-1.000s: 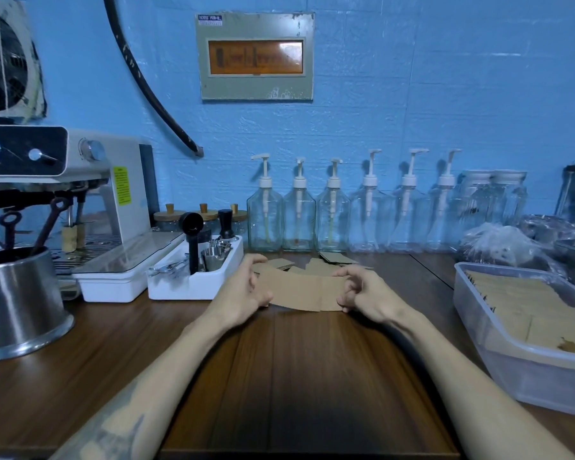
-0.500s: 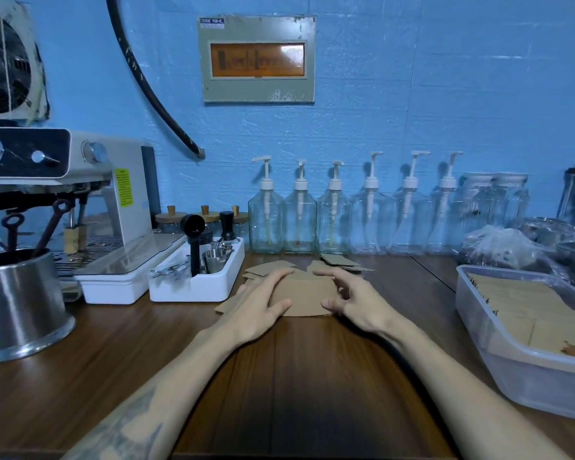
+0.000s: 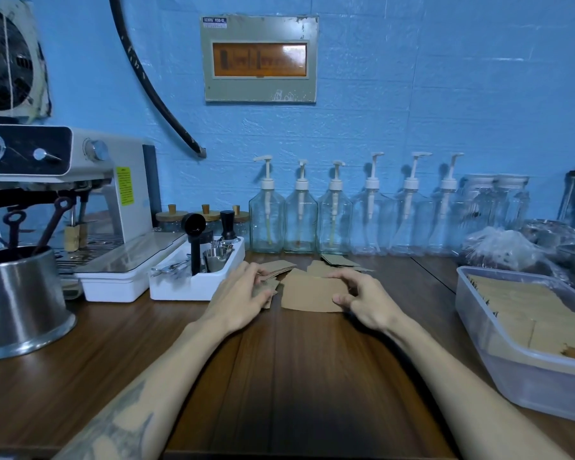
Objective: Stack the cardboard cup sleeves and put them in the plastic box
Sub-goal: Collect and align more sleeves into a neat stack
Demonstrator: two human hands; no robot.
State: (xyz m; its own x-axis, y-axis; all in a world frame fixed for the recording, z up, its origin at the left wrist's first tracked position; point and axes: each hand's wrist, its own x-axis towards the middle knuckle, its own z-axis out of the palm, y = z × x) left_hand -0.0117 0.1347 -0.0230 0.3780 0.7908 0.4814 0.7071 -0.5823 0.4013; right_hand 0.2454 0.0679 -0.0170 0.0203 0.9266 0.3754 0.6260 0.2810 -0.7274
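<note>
A flat stack of brown cardboard cup sleeves (image 3: 307, 293) lies on the wooden counter (image 3: 279, 376) in the middle. My right hand (image 3: 362, 297) grips its right end with curled fingers. My left hand (image 3: 243, 293) lies to the left of the stack, its fingers on a loose sleeve (image 3: 269, 287) beside the white tray. More loose sleeves (image 3: 337, 260) lie scattered behind, towards the bottles. The clear plastic box (image 3: 498, 353) stands at the right, with rows of sleeves inside it.
A white tray of coffee tools (image 3: 196, 280) sits just left of my left hand. An espresso machine (image 3: 90, 194) and a steel pot (image 3: 17, 297) stand at the left. Pump bottles (image 3: 301, 220) line the blue wall. Plastic bags (image 3: 502, 250) lie behind the box.
The stack came down from between both hands onto the counter. My left hand let go of it and slid left onto a loose sleeve; my right hand stayed at its right end.
</note>
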